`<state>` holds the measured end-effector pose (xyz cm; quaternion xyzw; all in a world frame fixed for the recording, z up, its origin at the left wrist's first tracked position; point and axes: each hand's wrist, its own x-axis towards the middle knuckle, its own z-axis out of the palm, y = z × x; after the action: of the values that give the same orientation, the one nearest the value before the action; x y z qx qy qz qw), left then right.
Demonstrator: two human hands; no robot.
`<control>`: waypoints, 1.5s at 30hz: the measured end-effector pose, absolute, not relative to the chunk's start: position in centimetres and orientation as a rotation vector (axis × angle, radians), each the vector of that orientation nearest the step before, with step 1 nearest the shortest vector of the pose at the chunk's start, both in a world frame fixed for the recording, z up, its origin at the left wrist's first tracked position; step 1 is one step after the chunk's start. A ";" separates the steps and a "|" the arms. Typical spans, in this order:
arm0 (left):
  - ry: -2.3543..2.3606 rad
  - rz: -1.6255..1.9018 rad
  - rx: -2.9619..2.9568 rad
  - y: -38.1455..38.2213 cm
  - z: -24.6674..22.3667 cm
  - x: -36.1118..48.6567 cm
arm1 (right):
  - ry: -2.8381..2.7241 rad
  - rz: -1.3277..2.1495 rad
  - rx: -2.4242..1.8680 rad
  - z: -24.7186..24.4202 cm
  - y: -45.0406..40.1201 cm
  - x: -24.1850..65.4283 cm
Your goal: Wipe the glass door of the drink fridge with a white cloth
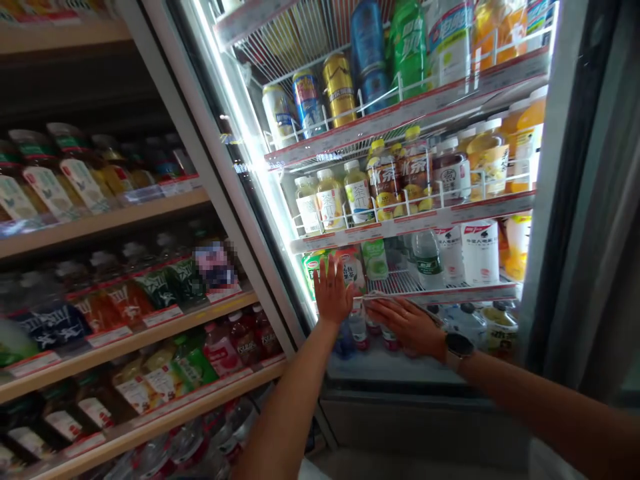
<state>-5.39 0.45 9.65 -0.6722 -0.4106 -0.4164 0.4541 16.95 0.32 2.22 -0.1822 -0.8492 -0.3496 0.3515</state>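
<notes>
My left hand (333,291) is raised flat with its fingers spread, pressed against the front of a row of green and white drink packs (333,270) in a lit glass-door fridge (400,167). My right hand (406,326), with a black wristwatch (459,348) on its wrist, lies across the wire front rail (400,291) of the same shelf, fingers pointing left. Neither hand visibly holds anything. Small bottles (359,330) stand on the shelf below, partly hidden behind both hands.
Upper fridge shelves hold cans, bottled teas and juices behind white wire rails with red price strips. A wooden shelf unit (120,313) stocked with bottled drinks stands on the left. A dark fridge door frame (575,200) rises on the right.
</notes>
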 end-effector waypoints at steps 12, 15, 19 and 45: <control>-1.032 -1.005 -1.628 0.3 9.6 -5.4 | -2.029 -0.945 -0.544 12.0 1.0 17.7; -1.021 -1.017 -1.646 0.3 9.8 -5.4 | -1.933 -0.934 -0.600 13.8 0.9 17.7; -1.023 -1.009 -1.641 0.2 9.8 -5.3 | -1.978 -0.918 -0.585 10.6 0.8 17.7; -1.001 -1.019 -1.625 0.5 9.8 -5.4 | -2.001 -0.899 -0.579 9.9 0.8 16.4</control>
<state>-5.40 0.50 9.84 -0.6631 -0.4083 -0.4157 0.4699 16.44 0.79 9.93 -0.2313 -0.7993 -0.3593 0.4226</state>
